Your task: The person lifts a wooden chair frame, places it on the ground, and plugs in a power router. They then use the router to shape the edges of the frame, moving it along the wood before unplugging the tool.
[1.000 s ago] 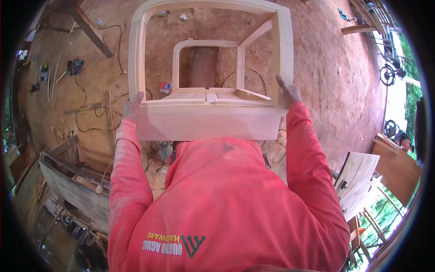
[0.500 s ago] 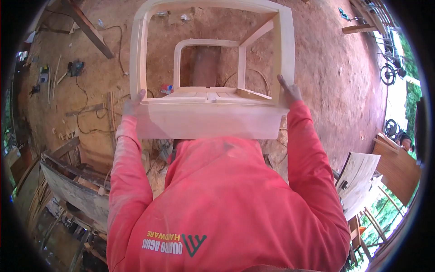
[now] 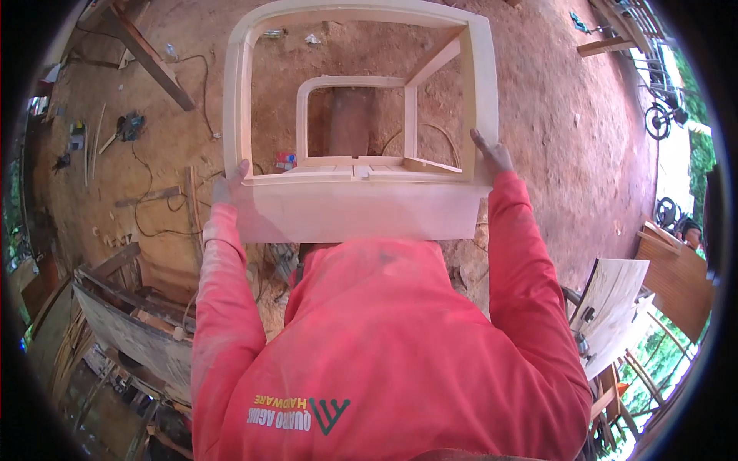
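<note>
A pale wooden frame [image 3: 361,209], open in the middle and rounded at its far left corner, is held up in front of my chest. My left hand [image 3: 231,184] grips its near left corner, with the thumb on the inner edge. On the right side post my right hand [image 3: 494,156] is closed, its thumb lying along the wood. The other fingers of both hands are largely hidden behind the frame. Through the opening, a second, smaller rounded part [image 3: 302,115] and slatted pieces of the same wood show.
Brown earth floor [image 3: 553,154] surrounds me, with a cable [image 3: 138,207] and a power tool [image 3: 131,125] at left. A workbench [image 3: 138,330] stands at lower left. Boards [image 3: 676,276] lean at right, near a person [image 3: 692,234]. A motorcycle [image 3: 665,119] is farther off.
The frame's near edge has come down slightly toward my body, and my left hand with it. Both hands keep their hold. My view has shifted a little.
</note>
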A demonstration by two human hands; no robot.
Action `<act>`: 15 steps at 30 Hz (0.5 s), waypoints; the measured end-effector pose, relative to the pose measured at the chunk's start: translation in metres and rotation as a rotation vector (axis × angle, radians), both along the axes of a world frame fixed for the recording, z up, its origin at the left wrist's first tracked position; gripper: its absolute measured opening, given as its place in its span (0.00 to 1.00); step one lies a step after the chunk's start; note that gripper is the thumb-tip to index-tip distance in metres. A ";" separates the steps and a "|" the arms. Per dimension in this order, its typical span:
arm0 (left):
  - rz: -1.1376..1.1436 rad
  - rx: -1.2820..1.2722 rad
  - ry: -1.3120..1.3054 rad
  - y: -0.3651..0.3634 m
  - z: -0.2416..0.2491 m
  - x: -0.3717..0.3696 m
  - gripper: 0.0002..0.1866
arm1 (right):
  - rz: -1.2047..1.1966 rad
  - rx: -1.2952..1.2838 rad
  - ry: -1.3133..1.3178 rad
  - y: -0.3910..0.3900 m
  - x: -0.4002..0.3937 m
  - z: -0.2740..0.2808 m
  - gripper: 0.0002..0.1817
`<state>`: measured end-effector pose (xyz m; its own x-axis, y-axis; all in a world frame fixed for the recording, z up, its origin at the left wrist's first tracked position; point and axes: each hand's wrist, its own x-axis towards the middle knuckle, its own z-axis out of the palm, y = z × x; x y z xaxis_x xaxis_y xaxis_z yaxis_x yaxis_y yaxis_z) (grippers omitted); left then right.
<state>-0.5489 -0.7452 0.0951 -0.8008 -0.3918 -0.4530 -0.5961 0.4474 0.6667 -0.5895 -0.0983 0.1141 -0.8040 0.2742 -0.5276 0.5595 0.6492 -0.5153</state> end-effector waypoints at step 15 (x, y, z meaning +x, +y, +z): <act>-0.045 -0.210 -0.032 0.034 0.043 0.013 0.41 | -0.269 -0.479 0.098 0.010 0.001 0.002 0.42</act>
